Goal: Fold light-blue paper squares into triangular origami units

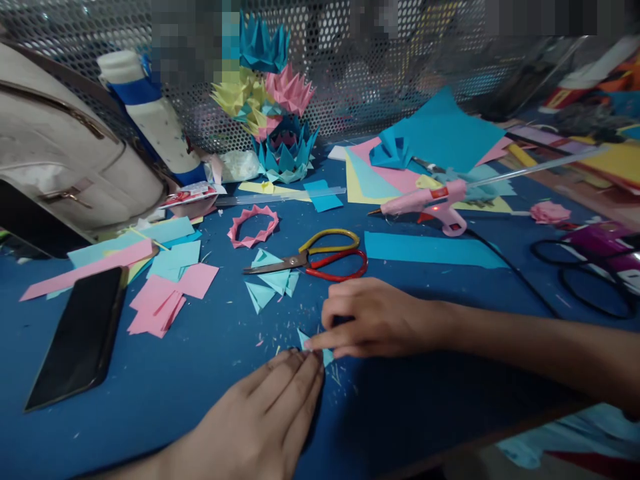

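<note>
A small folded piece of light blue paper lies on the blue table, partly covered by fingers. My left hand rests flat with fingers stretched out, its fingertips at the paper's near left edge. My right hand comes in from the right, index finger pressed on the paper, thumb along its edge and the other fingers curled. Just beyond lie several folded light blue triangles, with scissors with one yellow and one red handle resting over some of them. A pink folded-paper ring sits behind the scissors.
A phone and pink paper squares lie at left, before a bag and bottle. A pink glue gun with a black cord stands behind a blue paper strip. Paper flowers stand against the mesh panel.
</note>
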Demonstrator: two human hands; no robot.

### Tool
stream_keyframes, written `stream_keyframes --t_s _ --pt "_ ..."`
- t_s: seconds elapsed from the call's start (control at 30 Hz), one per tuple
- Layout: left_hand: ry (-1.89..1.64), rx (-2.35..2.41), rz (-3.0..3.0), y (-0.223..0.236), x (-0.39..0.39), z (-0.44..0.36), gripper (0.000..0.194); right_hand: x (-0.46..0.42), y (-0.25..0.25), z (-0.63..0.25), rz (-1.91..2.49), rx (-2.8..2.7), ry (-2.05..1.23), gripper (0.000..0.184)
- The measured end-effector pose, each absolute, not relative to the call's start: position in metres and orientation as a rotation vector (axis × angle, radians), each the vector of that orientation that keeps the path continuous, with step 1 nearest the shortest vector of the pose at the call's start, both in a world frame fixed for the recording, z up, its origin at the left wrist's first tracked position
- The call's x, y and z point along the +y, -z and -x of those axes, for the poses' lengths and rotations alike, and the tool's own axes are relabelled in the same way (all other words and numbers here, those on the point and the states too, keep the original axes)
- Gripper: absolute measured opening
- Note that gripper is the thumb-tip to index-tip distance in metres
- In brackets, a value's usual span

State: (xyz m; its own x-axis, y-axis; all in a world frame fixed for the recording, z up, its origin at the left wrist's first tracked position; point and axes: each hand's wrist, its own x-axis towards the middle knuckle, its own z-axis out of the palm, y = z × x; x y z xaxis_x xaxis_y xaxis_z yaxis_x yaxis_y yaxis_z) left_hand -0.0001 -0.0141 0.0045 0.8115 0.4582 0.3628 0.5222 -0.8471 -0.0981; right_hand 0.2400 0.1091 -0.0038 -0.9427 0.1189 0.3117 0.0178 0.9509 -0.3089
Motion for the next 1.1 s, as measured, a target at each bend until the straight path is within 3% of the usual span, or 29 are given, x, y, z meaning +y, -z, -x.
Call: stream_keyframes --t_s 0.27,1.1 --pt "0.531 -0.78 2.782 -0.002 -0.014 -0.001 0.048 0.104 0.009 -0.239 0.103 -2.844 -0.136 0.036" --pt "0.576 -0.742 2.821 0.003 -0.009 0.0 0.043 0.097 0.004 -0.23 0.19 -2.843 -0.145 0.033"
